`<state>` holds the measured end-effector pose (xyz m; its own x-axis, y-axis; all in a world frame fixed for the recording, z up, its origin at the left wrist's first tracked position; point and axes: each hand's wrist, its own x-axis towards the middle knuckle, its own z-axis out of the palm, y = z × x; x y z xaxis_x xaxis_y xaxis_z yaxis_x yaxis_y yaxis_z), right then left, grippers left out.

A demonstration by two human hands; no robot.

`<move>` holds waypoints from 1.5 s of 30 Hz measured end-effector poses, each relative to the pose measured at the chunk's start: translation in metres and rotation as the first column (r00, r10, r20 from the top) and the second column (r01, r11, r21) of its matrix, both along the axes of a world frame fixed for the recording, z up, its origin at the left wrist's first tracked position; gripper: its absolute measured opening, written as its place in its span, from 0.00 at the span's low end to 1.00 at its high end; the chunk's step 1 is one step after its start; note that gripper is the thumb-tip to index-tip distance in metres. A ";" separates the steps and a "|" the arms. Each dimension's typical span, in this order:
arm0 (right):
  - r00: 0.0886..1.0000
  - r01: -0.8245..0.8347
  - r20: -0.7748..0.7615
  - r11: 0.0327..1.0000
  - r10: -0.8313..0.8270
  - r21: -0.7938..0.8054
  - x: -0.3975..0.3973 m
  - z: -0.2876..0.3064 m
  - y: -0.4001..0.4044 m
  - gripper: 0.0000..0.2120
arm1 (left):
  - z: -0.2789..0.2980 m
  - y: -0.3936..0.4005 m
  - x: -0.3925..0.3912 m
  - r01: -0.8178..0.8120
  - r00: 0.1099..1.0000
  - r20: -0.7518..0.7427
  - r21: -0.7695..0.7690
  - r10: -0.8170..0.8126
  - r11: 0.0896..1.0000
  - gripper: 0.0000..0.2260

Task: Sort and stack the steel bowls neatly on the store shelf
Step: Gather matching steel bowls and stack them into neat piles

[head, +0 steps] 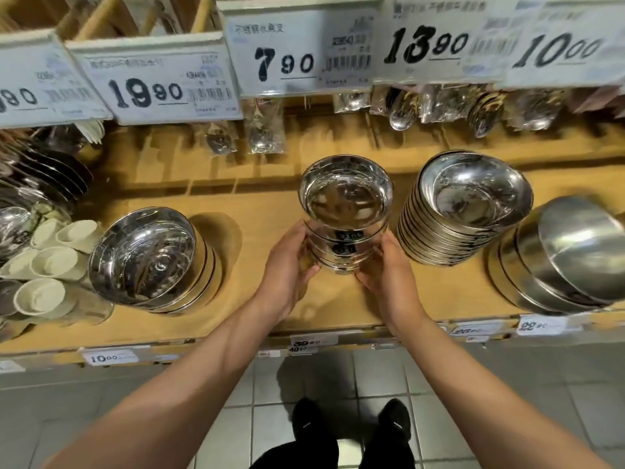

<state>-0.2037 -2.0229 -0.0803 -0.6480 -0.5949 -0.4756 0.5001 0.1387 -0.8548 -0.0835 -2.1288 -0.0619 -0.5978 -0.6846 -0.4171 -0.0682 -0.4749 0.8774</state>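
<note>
On the wooden shelf stand four stacks of steel bowls, and the left hand and right hand curl their fingers round the middle stack, between the others.

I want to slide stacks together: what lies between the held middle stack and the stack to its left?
In the head view, only bare wooden shelf lies between the middle stack and the left stack.

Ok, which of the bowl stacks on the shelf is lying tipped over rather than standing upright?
The far-right stack: its bowls lie on their sides, bottoms showing. The held middle stack, left stack and tall stack open upward.
</note>
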 end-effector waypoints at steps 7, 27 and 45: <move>0.996 0.084 0.031 0.996 -0.084 0.015 -0.021 0.003 0.012 0.21 | -0.002 0.006 -0.029 0.065 0.998 0.005 -0.033 -0.065 0.997 0.13; 0.993 -0.111 -0.010 0.967 0.116 0.228 0.059 -0.002 0.025 0.11 | -0.014 0.023 0.119 -0.075 0.982 0.176 0.035 0.067 0.997 0.15; 0.732 -0.653 -0.173 0.752 0.658 0.097 0.149 0.049 -0.112 0.13 | 0.040 -0.068 0.235 -0.431 0.848 0.250 -0.191 0.468 0.882 0.18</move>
